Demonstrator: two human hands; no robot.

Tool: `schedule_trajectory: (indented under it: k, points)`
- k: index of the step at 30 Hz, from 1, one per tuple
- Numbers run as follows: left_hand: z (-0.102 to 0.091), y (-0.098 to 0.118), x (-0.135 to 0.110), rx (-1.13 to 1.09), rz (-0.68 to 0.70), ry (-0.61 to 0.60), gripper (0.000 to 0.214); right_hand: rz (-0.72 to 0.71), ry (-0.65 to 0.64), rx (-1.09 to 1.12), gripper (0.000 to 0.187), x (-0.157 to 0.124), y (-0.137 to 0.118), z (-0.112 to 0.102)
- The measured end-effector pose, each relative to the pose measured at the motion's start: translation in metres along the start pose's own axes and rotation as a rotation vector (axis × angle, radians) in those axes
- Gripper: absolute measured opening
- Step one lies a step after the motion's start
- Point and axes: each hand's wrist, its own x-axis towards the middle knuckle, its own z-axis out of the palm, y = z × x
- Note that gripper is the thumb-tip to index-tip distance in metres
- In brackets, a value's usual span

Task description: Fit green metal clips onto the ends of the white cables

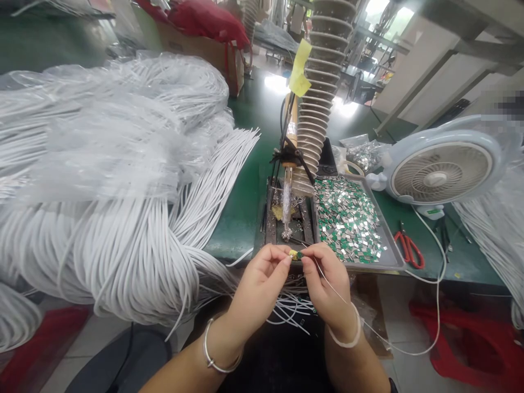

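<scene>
My left hand and my right hand meet above the front edge of a metal tray. Between them, my left fingertips pinch a tiny green circuit board with a yellow patch at one end. My right fingertips hold a thin white wire against the board's edge, and the wire trails down to the lower right. Just beyond my hands, a soldering iron stands upright in a holder. The metal tray carries a heap of small green-and-silver boards.
A huge bundle of white cables in clear plastic fills the left side, and another lies at the right. A fan, red-handled scissors and a ribbed white hose stand on the green bench.
</scene>
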Motion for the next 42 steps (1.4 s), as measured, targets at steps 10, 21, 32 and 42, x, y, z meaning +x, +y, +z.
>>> schedule_trajectory:
  k: [10,21,32,42]
  points:
    - [0.004,0.008,-0.001,0.019,0.029,-0.014,0.011,0.035,-0.007,0.024,0.01,-0.002,0.001,0.003]
    - [0.005,0.008,-0.001,0.047,0.012,0.044,0.011,0.007,0.014,0.021,0.013,-0.003,0.002,0.004]
    - [0.005,0.011,0.008,0.035,-0.041,0.166,0.01,-0.097,0.235,0.158,0.045,-0.032,0.012,0.023]
    - [0.006,0.01,0.009,0.038,-0.033,0.198,0.01,-0.196,0.166,0.003,0.039,-0.026,0.008,0.021]
